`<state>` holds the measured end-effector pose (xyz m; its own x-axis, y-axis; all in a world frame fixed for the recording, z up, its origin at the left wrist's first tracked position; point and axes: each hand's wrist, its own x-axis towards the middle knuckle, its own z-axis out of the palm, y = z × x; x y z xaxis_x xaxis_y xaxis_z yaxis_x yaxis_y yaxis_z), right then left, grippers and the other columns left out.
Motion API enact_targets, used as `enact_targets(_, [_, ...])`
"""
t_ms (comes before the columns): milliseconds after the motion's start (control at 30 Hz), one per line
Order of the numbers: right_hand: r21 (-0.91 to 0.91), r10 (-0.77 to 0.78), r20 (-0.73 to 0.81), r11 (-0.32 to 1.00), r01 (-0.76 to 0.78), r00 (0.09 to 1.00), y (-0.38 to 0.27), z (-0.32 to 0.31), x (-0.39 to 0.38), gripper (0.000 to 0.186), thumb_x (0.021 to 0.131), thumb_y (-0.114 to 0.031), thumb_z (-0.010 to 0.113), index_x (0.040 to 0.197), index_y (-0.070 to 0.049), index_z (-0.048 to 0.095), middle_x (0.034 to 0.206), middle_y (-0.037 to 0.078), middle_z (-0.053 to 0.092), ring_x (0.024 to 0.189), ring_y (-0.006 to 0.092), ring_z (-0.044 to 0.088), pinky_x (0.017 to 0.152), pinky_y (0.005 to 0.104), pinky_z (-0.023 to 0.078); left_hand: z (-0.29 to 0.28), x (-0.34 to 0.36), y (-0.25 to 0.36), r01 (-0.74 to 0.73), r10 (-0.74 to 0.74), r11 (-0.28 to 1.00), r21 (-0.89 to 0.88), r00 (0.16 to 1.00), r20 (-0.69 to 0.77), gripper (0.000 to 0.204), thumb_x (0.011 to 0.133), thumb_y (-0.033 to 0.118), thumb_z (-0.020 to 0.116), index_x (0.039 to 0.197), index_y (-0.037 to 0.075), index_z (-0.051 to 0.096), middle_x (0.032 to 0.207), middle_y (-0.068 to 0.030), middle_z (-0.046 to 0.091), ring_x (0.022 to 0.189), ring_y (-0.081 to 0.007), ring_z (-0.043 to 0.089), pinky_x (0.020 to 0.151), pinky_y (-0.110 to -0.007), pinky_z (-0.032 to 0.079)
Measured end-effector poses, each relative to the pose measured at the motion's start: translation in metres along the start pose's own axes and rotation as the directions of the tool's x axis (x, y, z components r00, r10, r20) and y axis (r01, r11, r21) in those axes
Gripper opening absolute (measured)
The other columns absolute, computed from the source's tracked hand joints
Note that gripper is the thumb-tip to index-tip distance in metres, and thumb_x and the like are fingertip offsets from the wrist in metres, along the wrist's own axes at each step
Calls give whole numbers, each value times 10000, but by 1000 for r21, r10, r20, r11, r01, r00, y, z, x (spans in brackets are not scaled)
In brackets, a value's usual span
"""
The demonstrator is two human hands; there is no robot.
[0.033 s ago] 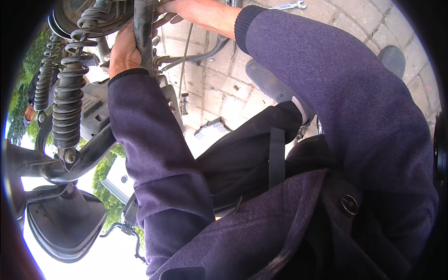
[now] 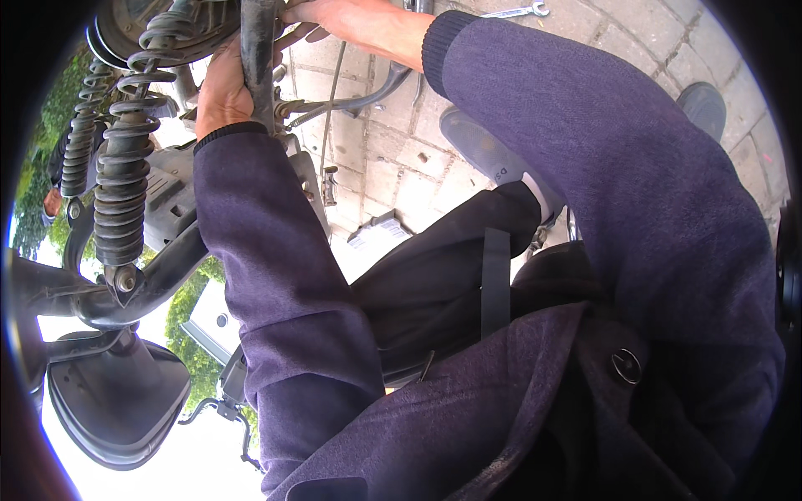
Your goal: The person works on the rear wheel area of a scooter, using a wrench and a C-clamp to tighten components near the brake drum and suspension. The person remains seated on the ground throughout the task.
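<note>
Up beside the black tube (image 2: 258, 71), left hand (image 2: 223, 93) and right hand (image 2: 321, 14) are partly hidden, grips can't be told; steady pressure is advised!

Our paved outdoor work spot
We see paving blocks (image 2: 388, 179), greenery (image 2: 46, 134), a wrench (image 2: 518, 12) and exposed coil springs (image 2: 121, 196).

You are wearing sleeves (image 2: 276, 217) of matt, fuzzy cloth and trousers (image 2: 434, 275) of smoother dark cloth. Before you, the tube (image 2: 257, 63) is showing dull, scuffed metal, the coil spring (image 2: 119, 188) is looking matt, the metal spanner (image 2: 520, 12) is gleaming, and the paving (image 2: 380, 184) is appearing rough.
</note>
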<state>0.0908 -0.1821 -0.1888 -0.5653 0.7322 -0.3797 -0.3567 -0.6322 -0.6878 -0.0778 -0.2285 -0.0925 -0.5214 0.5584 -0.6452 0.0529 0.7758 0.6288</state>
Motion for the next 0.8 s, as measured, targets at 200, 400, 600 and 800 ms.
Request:
enact_targets(200, [-72, -13, -2, 997, 13, 1000, -8, -2, -12, 135, 852, -78, 743, 912, 41, 722, 792, 130, 732, 681, 189, 711, 585, 313, 573, 1, 2, -4, -35, 36, 999, 21, 998, -55, 262, 1049, 138, 526, 1125, -39, 704, 913, -104, 726, 702, -168, 654, 645, -287, 545])
enact_targets(400, [-27, 45, -29, 999, -46, 999, -9, 0, -9, 135, 849, -83, 745, 903, 36, 714, 792, 128, 733, 678, 184, 708, 596, 314, 574, -2, 4, -5, -57, 56, 998, -24, 998, -20, 211, 1019, 72, 547, 1089, -60, 695, 890, -110, 710, 719, -182, 670, 643, -286, 548])
enact_targets(600, [-84, 9, 4, 996, -8, 1000, -6, 0, -5, 131, 848, -76, 741, 899, 40, 709, 776, 125, 729, 652, 179, 698, 572, 314, 559, -4, 4, -7, -80, 80, 997, 5, 996, -47, 203, 1018, 84, 563, 1087, -52, 697, 894, -106, 710, 731, -180, 675, 650, -288, 550])
enact_targets(800, [-108, 42, 5, 993, -41, 999, -8, 0, -4, 137, 848, -78, 739, 899, 46, 711, 769, 132, 729, 642, 180, 694, 558, 313, 549, 1, 0, -6, -74, 73, 997, -16, 995, -73, 194, 1021, 86, 561, 1076, -48, 690, 867, -90, 692, 713, -168, 647, 630, -282, 526])
